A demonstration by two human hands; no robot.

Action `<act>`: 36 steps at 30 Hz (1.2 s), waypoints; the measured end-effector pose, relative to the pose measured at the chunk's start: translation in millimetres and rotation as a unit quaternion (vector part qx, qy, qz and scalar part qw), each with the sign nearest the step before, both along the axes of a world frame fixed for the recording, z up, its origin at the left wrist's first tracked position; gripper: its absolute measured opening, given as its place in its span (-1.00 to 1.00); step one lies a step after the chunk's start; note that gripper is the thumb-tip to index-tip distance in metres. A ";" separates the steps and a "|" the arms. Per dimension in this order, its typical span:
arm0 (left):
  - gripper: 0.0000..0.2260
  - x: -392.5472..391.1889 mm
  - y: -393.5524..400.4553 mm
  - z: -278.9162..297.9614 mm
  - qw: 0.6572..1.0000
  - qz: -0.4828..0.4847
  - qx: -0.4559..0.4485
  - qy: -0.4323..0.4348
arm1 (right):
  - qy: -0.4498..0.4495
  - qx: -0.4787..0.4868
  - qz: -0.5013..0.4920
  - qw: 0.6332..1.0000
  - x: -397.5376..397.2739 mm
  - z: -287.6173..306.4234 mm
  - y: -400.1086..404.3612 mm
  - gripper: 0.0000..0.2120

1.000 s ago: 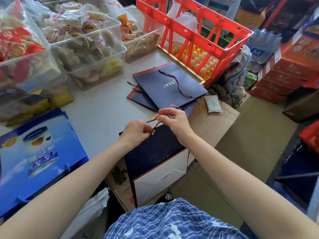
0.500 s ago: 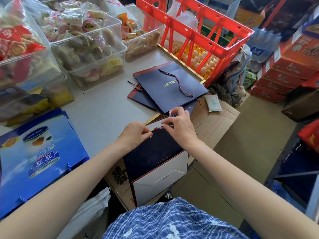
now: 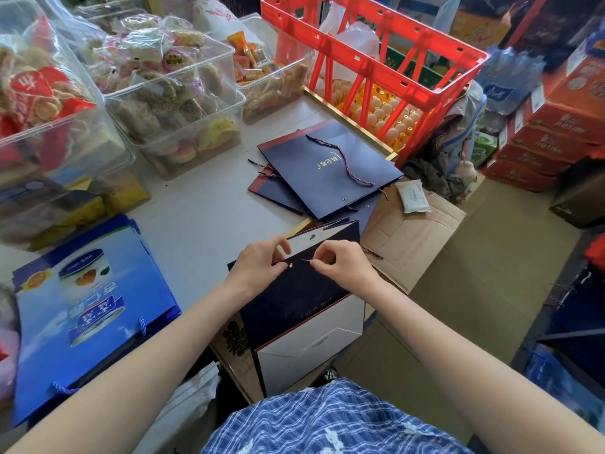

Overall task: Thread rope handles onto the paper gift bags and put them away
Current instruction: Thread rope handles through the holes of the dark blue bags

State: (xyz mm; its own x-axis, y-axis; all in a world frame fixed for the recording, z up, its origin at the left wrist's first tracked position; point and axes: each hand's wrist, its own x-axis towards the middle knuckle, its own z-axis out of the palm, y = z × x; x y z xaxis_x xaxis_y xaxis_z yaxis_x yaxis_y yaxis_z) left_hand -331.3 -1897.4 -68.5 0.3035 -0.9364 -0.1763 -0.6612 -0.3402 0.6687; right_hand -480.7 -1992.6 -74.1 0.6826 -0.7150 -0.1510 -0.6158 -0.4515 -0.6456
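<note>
From the head camera, a dark navy paper gift bag with a white folded base (image 3: pixel 294 299) hangs over the near edge of the pale grey bench (image 3: pixel 196 224), its mouth turned away from the person and its white inner lining showing at the top. The left hand (image 3: pixel 258 263) grips the bag's upper rim, thumb on the outer face and fingers curled over the edge, just beside a small metal eyelet (image 3: pixel 290 265). The right hand (image 3: pixel 340 263) pinches the thin tip of a red-and-blue twisted rope handle (image 3: pixel 371 252) between thumb and forefinger, the tip pointing at that eyelet and a little apart from it; the rest of the rope trails off behind the hand over a flattened brown cardboard box (image 3: pixel 412 231). Farther back on the bench lies a small stack of flat navy gift bags (image 3: pixel 327 168), the top one with a rope handle lying across it. To the left sit a glossy blue printed gift bag (image 3: pixel 88 306) and clear plastic tubs of wrapped pastries (image 3: pixel 170 103); behind the stack stands a red plastic crate (image 3: pixel 370 63) over trays of eggs.
</note>
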 end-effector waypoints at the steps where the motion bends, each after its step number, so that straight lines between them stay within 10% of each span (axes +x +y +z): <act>1: -0.83 0.6 0.5 -0.7 1.000 0.008 -0.006 0.004 | 0.006 0.011 0.006 1.000 0.1 -2.0 1.5 -0.90; 16: -0.82 -0.8 -4.0 3.2 1.000 -0.001 -0.020 -0.015 | -0.029 -0.006 -0.001 1.000 9.6 -0.1 12.6 -0.88; 28: -0.81 0.9 -2.2 11.6 0.999 -0.041 -0.034 -0.001 | 0.008 -0.233 0.046 0.971 5.2 -8.4 10.0 -0.63; 36: -0.80 24.3 -3.3 23.8 0.986 -0.153 0.061 -0.035 | -0.040 -0.048 0.099 0.993 3.9 -6.7 6.8 -0.78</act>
State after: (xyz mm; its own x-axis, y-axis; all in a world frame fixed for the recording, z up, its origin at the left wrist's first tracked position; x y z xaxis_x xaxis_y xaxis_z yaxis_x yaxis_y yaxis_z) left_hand -307.0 -1900.7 -44.8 0.0253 -0.9592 -0.2817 -0.7882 -0.1925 0.5846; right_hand -476.7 -1985.8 -80.8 0.8179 -0.5746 -0.0278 -0.4576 -0.6206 -0.6368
